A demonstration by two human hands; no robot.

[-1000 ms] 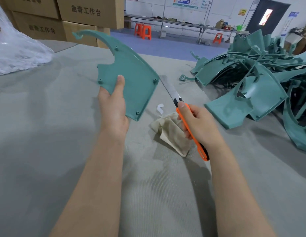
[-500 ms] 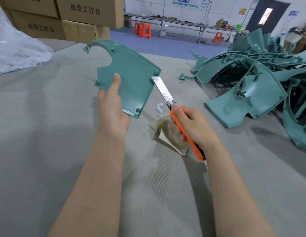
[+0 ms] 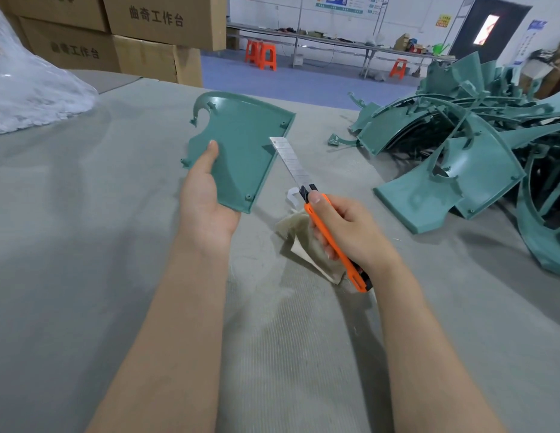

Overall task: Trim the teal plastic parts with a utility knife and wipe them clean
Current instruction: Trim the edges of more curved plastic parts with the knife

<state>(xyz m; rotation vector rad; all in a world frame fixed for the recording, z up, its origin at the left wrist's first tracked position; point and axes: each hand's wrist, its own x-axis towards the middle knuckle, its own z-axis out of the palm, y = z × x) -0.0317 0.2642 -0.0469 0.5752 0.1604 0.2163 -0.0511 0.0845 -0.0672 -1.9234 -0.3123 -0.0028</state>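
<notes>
The person's left hand (image 3: 207, 204) holds one teal part (image 3: 241, 151) up above the gray tabletop (image 3: 85, 245), near the middle of the view. The thumb lies flat on the top face of the part. The other fingers are under it and cannot be seen. The part is flat with a raised rim, and it has a curly hook at its 11 o'clock corner.

The right hand (image 3: 344, 232) is at 4 o'clock from the part. Its fingers are curled round the orange knife (image 3: 322, 228), and the thumb presses on top near the black front end. The long silver blade (image 3: 288, 160) is pushed far out. It points to 11 o'clock, and its tip lies at the right edge of the teal part.

A beige cloth (image 3: 303, 245) sits just under the right hand. It is hard to tell if the fingers hold it too or if it only lies on the tabletop. A small white scrap (image 3: 292, 195) lies just beside the cloth at 12 o'clock.

A big pile of teal parts (image 3: 460, 157) lies on the tabletop at 2 o'clock, well apart from the hands. A white plastic bag (image 3: 28, 89) sits at 10 o'clock. Brown boxes (image 3: 160, 20) are stacked at 11 o'clock. Far off at 12 o'clock stand orange stools (image 3: 261, 54).
</notes>
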